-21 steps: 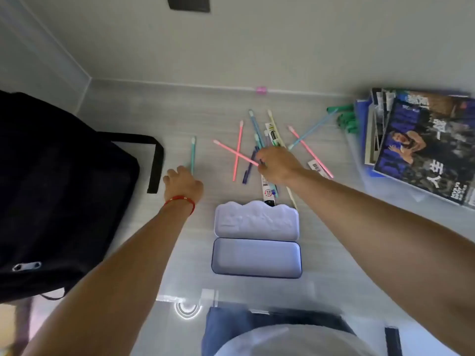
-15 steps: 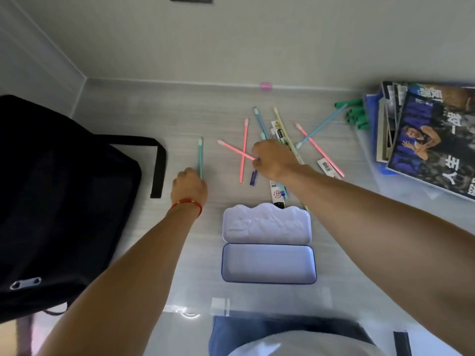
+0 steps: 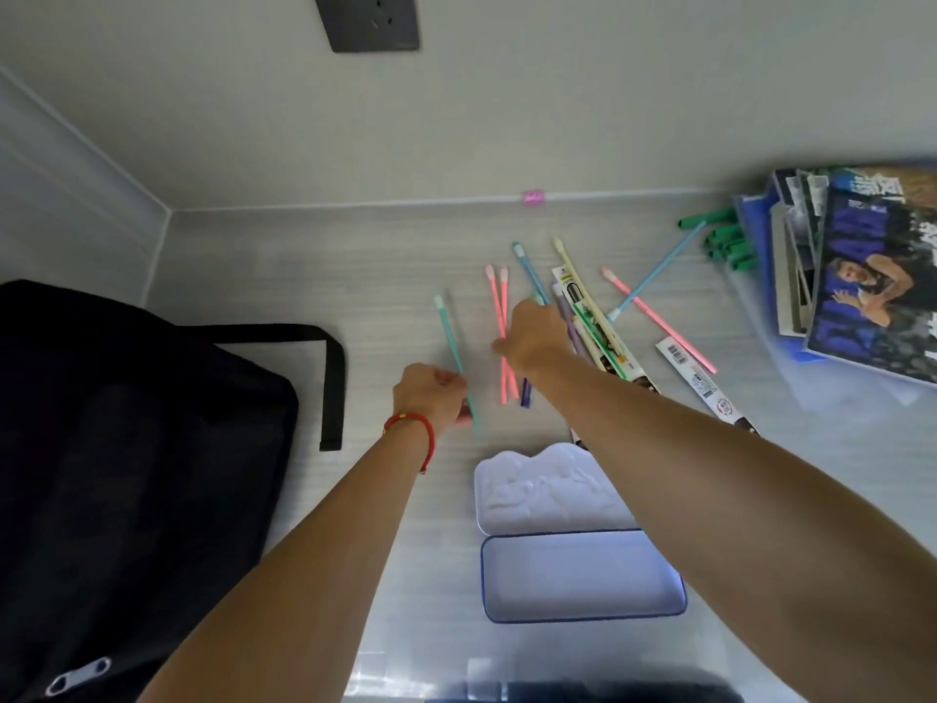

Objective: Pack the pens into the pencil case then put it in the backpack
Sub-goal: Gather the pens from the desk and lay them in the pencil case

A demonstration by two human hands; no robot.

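Note:
Several thin pens lie scattered on the pale table. My left hand [image 3: 431,398], with a red string at the wrist, is closed around the lower part of a teal pen [image 3: 448,332]. My right hand [image 3: 532,337] pinches two pink pens [image 3: 499,307] that lie side by side; a dark purple pen [image 3: 526,398] pokes out below it. The open pencil case [image 3: 583,575] sits near the front, its white lid [image 3: 547,494] folded back and its tray holding nothing. The black backpack [image 3: 127,474] lies at the left.
More pens in blue [image 3: 654,271], pink [image 3: 659,322] and yellow, plus packaged pens [image 3: 593,327], lie right of my right hand. Green markers [image 3: 720,241] and a stack of magazines [image 3: 862,276] sit at the far right. A wall with a dark socket [image 3: 370,20] closes the back.
My left hand has closed on the teal pen and tilted it. My right hand has drawn the crossed pink pens together so they lie parallel.

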